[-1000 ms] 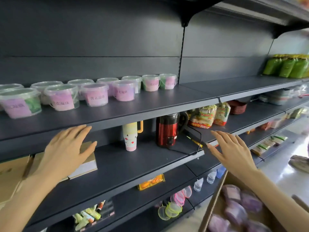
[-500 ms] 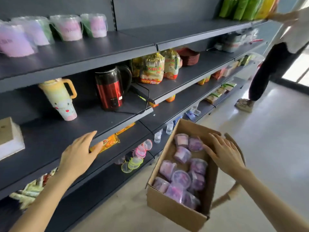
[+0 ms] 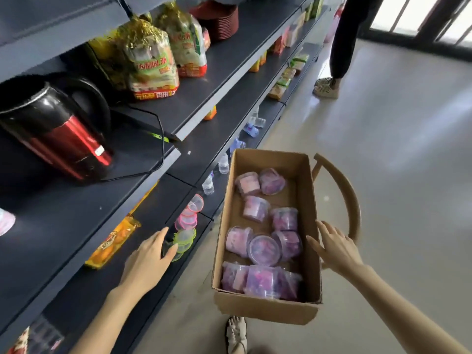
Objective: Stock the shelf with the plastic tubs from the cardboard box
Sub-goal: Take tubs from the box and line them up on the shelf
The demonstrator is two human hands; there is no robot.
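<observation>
An open cardboard box (image 3: 265, 306) sits on a wooden chair (image 3: 350, 200) in the aisle. Several clear plastic tubs (image 3: 263, 249) with pink and purple contents lie loose inside it, some on their sides. My right hand (image 3: 334, 247) hovers over the box's right wall with straight fingers and holds nothing. My left hand (image 3: 149, 261) is left of the box, in front of the lower dark shelves (image 3: 63, 226), fingers relaxed and empty. The upper shelf with the stocked tubs is out of view.
A red and black kettle (image 3: 56, 131) with its cord, snack bags (image 3: 150, 65) and stacked red plates (image 3: 219, 19) stand on the middle shelf. Small pink and green lidded cups (image 3: 187, 223) and an orange packet (image 3: 115, 241) lie lower. Another person's legs (image 3: 339, 44) stand up the aisle.
The view has swung down from the upper shelf to the box. Both hands have dropped; the right hand came to the box's right edge, the left hand beside it.
</observation>
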